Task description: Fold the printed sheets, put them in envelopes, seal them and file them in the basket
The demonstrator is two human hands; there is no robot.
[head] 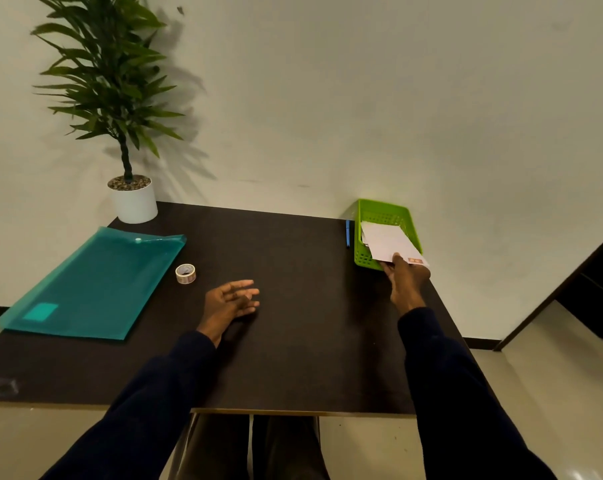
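Observation:
A green plastic basket (379,210) stands at the far right of the dark table, against the wall. My right hand (408,279) pinches the near end of a white envelope (391,242) with a small red mark at its corner; the envelope lies tilted over the basket's front rim, on top of other white envelopes inside. Over the middle of the table my left hand (231,301) hovers palm up, fingers relaxed and holding nothing. A roll of tape (185,273) sits on the table just left of that hand.
A teal plastic document folder (95,285) lies flat on the left of the table (293,341). A potted plant in a white pot (133,202) stands at the far left corner. A blue pen (347,233) lies beside the basket's left wall.

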